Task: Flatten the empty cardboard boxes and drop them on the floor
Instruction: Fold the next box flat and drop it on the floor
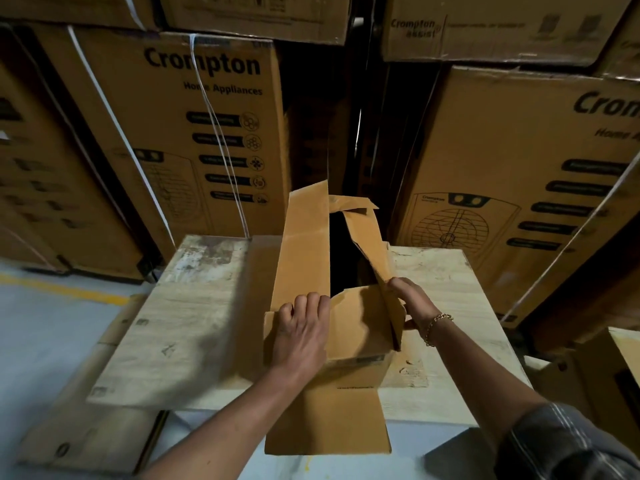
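Now mid-flatten: box (356,341) sits open at frame centre on the counter (194,306), flaps up. Our left grip (303,329) curls over its left wall edge; right grip (412,301) pinches its right flap. Next, we judge: collapse the walls, then drop it on the floor (41,323).

Left stacked carton (173,143): "Crompton", below it "Home Appliances"; icon-row captions illegible. Right stacked carton (519,174): "Cro…" and "Home…", cut by frame edge; small "Crompton" above the printed fan grille. Top-right carton (485,29): "Crompton assist"; remaining print blurred.
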{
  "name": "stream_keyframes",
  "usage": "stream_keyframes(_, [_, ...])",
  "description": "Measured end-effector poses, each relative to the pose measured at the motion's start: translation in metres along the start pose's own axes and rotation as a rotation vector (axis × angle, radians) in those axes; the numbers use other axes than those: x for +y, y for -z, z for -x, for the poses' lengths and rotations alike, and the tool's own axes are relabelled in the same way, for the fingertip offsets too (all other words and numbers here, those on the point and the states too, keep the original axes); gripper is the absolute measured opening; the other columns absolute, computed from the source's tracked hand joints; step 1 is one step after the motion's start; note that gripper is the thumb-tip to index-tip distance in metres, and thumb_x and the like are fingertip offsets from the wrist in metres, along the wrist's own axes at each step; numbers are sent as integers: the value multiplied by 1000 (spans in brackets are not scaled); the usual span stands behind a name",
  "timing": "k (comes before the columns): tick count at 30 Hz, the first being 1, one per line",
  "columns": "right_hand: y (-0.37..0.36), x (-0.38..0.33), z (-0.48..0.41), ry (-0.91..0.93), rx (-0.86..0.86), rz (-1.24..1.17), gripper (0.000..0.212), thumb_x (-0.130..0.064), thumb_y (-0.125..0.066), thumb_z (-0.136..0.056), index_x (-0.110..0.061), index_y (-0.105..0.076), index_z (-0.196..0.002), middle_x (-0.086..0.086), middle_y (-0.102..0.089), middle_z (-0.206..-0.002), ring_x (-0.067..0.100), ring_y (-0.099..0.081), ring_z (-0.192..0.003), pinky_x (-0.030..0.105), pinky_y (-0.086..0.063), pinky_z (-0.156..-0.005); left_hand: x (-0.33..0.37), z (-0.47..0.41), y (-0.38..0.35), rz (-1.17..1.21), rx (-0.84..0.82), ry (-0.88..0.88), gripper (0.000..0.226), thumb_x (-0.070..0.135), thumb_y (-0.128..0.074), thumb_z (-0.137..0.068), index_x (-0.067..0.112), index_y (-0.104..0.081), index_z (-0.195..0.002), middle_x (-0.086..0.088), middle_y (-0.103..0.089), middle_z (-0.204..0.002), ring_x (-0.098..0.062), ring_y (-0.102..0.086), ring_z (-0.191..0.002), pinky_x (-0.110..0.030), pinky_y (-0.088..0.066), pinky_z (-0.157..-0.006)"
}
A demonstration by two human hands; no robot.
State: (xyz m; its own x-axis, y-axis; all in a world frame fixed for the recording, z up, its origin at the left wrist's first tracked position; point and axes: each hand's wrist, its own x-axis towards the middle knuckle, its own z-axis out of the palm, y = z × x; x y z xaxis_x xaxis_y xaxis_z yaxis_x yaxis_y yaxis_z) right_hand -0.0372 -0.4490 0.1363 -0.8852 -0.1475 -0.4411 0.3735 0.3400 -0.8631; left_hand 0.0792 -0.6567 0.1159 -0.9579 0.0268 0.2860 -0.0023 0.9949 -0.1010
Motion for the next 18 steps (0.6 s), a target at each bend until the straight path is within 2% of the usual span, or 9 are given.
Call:
stream_keyframes(3, [6, 2, -1, 34, 14, 2, 45, -56, -55, -72, -26, -64, -104, 4, -59, -115, 32, -55, -107, 44, -55, -73, 3, 12, 1, 18, 68, 24, 86, 36, -87, -49, 18, -44, -121, -5, -45, -104, -25, -43, -91, -41, -30, -77])
stream_keyframes(5, [6, 3, -3, 70, 37, 37, 38, -53, -58, -78, -24, -68, -99, 5, -64, -109, 31, -60, -104, 47, -58, -73, 2, 26, -2, 54, 183, -12, 71, 34, -88, -55, 20, -48, -112, -4, -46, -102, -24, -43, -89, -41, -30, -77])
stream_keyframes(8, [1, 12, -7, 149, 89, 328, 24, -43, -62, -85, -22, -72, -94, 1, -71, -99, 22, -65, -90, 42, -61, -72, 3, 57, -4, 105, 291, -51, 49, 30, -80, -71, 25, -48, -109, 0, -44, -105, -23, -47, -90, -42, -31, -79])
stream_keyframes(10, [-2, 21, -7, 223, 115, 572, 23, -41, -62, -87, -24, -74, -97, 1, -73, -98, 19, -64, -86, 34, -57, -72, 9, 82, -2, 150, 258, -40, 43, 44, -71, -78, 27, -50, -111, 2, -47, -109, -22, -52, -94, -43, -33, -82])
stream_keyframes(14, [-11, 30, 2, 252, 77, 773, 28, -44, -59, -88, -26, -72, -103, 2, -72, -102, 20, -62, -89, 28, -50, -71, 18, 120, 2, 260, 129, 9, 54, 72, -51, -83, 29, -57, -114, 8, -55, -117, -16, -51, -107, -43, -33, -88])
stream_keyframes(16, [-18, 32, 5, 302, 50, 926, 33, -45, -56, -86, -24, -69, -108, 4, -68, -108, 22, -61, -92, 30, -52, -76, 19, 126, 1, 301, 65, 25, 53, 76, -41, -88, 32, -58, -113, 13, -54, -119, -12, -51, -110, -42, -32, -90])
stream_keyframes(18, [-25, 35, 10, 327, 16, 1035, 42, -47, -55, -84, -24, -64, -118, 5, -61, -121, 24, -58, -106, 34, -53, -87, 17, 121, -4, 317, -45, 62, 48, 73, -30, -93, 36, -59, -103, 16, -52, -113, -11, -52, -109, -40, -33, -90])
